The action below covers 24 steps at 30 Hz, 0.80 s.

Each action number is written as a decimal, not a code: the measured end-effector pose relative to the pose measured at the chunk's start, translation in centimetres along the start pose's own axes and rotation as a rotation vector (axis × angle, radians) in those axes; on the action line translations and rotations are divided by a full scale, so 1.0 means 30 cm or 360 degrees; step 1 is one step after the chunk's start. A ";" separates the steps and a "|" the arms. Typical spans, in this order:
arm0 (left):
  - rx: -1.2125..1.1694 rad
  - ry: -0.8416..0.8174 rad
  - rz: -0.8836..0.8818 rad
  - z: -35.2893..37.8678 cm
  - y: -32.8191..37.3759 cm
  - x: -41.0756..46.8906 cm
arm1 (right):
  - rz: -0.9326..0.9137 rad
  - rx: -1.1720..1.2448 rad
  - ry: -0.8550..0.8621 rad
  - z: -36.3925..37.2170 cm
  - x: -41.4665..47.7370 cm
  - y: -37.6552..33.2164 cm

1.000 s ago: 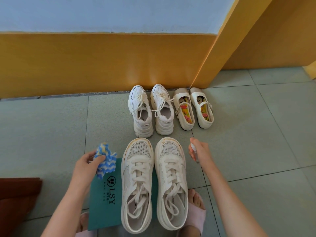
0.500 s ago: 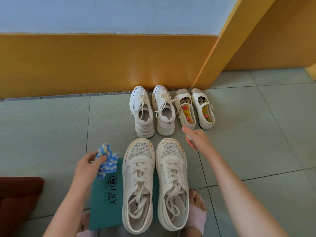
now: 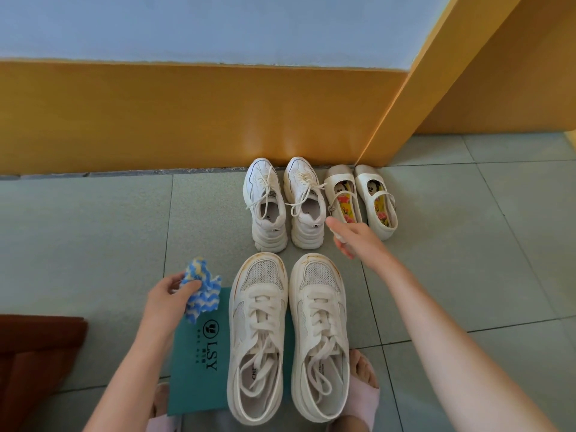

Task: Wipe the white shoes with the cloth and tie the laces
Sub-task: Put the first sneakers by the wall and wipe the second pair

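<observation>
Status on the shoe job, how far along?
Done: nothing visible; the near shoes show yellow toe stains and their laces lie untied. In hand: left hand holds the cloth beside them, off the shoes; right hand reaches forward gripping a small white object. Left: wiping, then tying both.

**White shoes, 1 pr:** L shoe, R shoe. Cream-white, chunky soles, mesh toe panels, yellow-brown stains round toe rims. Upright, side by side, nearly touching, toes pointing away from the person. L shoe sits on teal bag; bag also shows in the gap btwn the two.

**Laces**: wide, flat, cream. Threaded thru eyelets, untied, slack; ends dropped into shoe openings.

**Cloth**: blue/white/yellow wavy stripes, crumpled. Pinched in left hand, off the floor, just left of L shoe's toe, over bag's far corner.
</observation>
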<state>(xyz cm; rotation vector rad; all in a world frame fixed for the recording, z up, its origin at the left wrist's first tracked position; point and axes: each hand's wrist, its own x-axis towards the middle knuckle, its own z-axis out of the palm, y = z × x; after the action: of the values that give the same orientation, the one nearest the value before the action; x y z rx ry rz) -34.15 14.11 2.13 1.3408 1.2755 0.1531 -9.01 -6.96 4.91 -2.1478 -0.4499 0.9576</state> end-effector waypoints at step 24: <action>-0.0463 0.0329 0.0071 -0.250 0.107 0.002 | -0.0302 -0.0370 -0.0571 0.677 -0.160 -0.300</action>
<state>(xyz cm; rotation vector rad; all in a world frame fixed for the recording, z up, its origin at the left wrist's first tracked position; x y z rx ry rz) -37.85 19.85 6.62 1.1236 1.3371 0.5007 -27.61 6.13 4.68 -2.0877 -0.9643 1.2339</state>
